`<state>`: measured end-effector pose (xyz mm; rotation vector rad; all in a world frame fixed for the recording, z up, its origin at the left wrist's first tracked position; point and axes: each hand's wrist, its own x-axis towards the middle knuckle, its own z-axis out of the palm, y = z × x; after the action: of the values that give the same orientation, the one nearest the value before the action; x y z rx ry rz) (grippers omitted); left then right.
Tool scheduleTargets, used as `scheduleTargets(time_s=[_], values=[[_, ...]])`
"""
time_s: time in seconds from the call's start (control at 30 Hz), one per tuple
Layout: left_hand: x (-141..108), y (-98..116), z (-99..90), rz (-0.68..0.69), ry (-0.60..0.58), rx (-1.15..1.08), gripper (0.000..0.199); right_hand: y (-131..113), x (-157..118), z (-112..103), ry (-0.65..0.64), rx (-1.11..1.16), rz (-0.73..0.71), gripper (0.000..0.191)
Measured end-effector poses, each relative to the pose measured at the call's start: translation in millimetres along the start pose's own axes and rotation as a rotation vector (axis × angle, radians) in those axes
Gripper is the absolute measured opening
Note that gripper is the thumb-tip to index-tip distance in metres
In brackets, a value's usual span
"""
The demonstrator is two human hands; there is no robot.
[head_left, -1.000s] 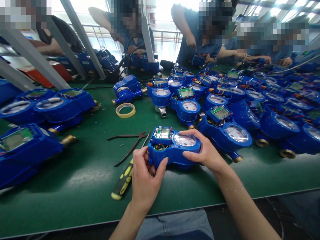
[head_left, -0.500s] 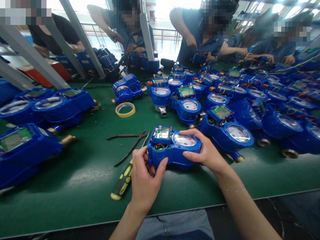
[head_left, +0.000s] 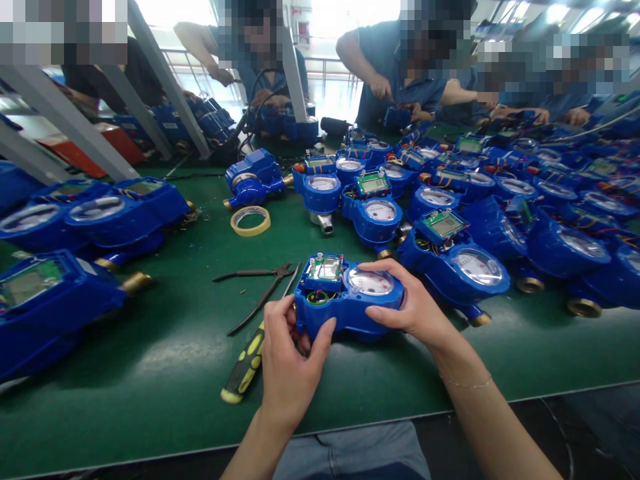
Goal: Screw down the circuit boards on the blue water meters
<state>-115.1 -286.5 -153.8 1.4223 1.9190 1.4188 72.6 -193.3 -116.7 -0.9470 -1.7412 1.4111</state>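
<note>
Head view, the only one. Both hands are closed on a blue plastic-cased meter with a round glazed dial, at the near side of a smooth green tabletop.

Left hand: wrapped round the meter's left end, thumb pressed to the near wall, some fingertips hidden. Right hand: spans the round end, index finger over the dial's far rim, thumb on the near side. Meter lies between the palms, dial toward the right hand. Whether its underside bears on the table, cannot tell.

Reading of the grip: holding from both ends probably steadies a lopsided body and leaves the upper face uncovered. There, a green circuit board with a small grey display and an open recess with coloured wires face up, out from under the fingers.

Just left of the left hand: a screwdriver with a black-and-yellow handle, then dark-handled metal pliers. Likely laid there to be in easy reach without crowding the meter. Farther off, a pale yellow roll of tape.

Beyond the right hand, similar blue open-topped meters crowd together, many with dials up, presumably so their faces can be seen. Co-workers across the table.
</note>
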Motion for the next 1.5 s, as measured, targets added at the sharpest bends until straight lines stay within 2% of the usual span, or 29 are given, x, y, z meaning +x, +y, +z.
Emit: scheduleTargets(time_s=[1.0, 1.3, 1.4, 1.5], values=[[-1, -1, -0.4, -0.004, -0.023, 0.006, 0.047, 2, -3, 1, 0.005, 0.008, 0.013, 0.057], [2, -4, -2.1, 0.017, -0.051, 0.012, 0.047, 0, -9, 7, 0.059, -0.048, -0.032, 0.055], [0, -4, -8.5, 0.026, -0.105, 0.042, 0.046, 1, -15, 11, 0.102, -0.111, -0.082, 0.055], [-2, -2, -27.0, 0.066, -0.199, 0.104, 0.044, 4, -24, 16, 0.147, -0.183, -0.176, 0.057]])
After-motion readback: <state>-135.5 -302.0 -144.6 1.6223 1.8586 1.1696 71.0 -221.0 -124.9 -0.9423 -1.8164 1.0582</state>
